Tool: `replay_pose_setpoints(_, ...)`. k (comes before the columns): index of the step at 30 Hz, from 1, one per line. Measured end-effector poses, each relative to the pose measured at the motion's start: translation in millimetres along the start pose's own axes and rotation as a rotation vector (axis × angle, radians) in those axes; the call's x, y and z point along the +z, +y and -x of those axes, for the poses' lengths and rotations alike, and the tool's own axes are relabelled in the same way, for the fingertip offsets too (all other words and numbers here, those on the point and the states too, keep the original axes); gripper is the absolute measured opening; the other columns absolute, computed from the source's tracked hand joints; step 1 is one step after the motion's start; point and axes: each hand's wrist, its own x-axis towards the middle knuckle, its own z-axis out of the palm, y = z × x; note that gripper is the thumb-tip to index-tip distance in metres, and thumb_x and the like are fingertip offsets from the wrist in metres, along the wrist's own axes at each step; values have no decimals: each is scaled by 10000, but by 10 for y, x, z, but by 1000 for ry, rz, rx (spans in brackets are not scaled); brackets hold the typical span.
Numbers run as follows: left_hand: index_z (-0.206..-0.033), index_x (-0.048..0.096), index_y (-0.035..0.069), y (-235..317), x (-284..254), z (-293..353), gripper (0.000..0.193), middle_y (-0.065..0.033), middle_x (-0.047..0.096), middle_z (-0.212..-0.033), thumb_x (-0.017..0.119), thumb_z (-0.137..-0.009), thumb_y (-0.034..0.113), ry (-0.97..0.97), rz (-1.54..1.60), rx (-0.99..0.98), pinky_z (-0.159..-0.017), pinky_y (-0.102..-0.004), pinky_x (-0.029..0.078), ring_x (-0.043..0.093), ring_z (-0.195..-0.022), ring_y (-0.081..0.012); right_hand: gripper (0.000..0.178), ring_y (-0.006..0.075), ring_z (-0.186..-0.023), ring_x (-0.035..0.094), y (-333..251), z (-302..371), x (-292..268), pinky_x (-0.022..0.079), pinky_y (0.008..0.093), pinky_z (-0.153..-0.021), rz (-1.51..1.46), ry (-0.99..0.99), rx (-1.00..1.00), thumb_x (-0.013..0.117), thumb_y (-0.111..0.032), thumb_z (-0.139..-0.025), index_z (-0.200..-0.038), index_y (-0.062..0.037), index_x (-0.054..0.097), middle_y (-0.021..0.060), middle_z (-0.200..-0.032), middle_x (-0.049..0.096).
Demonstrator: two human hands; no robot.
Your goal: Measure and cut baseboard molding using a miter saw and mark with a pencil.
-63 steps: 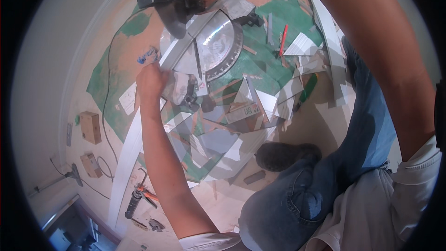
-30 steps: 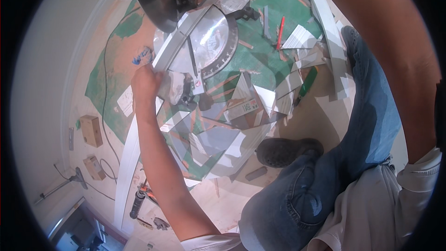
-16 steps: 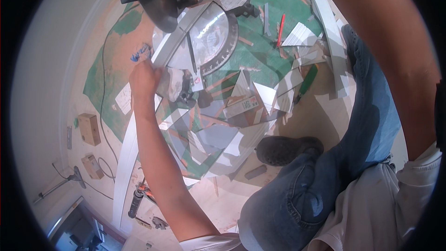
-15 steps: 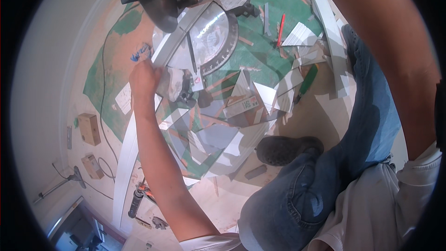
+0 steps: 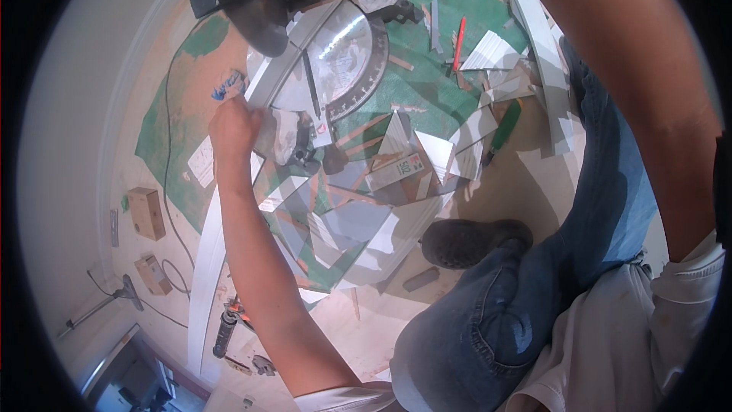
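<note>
My left hand [image 5: 235, 123] is closed around a long white trim strip [image 5: 207, 282] beside the mitre saw's round metal table [image 5: 352, 49]. The strip runs from the lower left, beneath my forearm, to the saw's fence [image 5: 305, 27]. Over the table's upper left hangs the dark saw head with its blade guard [image 5: 255, 23]. My right arm [image 5: 633, 69] reaches up past the top edge, and its hand is out of view. Some crumpled blue-and-white material [image 5: 227, 87] lies just beyond my left fingers.
White trim offcuts [image 5: 351, 225] litter the green sheet [image 5: 450, 15]. A red pencil-like stick [image 5: 459, 44], a green-handled tool [image 5: 505, 131] and a small box [image 5: 395, 173] lie among them. A long white strip [image 5: 537, 38] lies at right. A black cord [image 5: 169, 160] trails along the left.
The saw head has come down slightly toward the table. My left hand keeps its hold on the trim strip, and the view has shifted a little.
</note>
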Motion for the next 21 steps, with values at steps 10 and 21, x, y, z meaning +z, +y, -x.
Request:
replay_pose_setpoints(10,-893,682,-33,24,-15,4,390,-278,693,-849,773,-786,331,17,1,7,-777,-512,518,681,-870,-452,373,278,-801,708,-11,5,49,593,397,-734,-3,-8,-3,441,-224,-1059,-1162,45,677,201,-965,702)
replay_pose_setpoints(21,-860,680,-52,67,-41,14,413,-288,689,-838,782,-798,343,43,10,20,-775,-512,516,683,-861,-450,370,282,-803,710,11,24,63,594,399,-738,5,-14,-2,440,-216,-1058,-1161,46,680,205,-970,703)
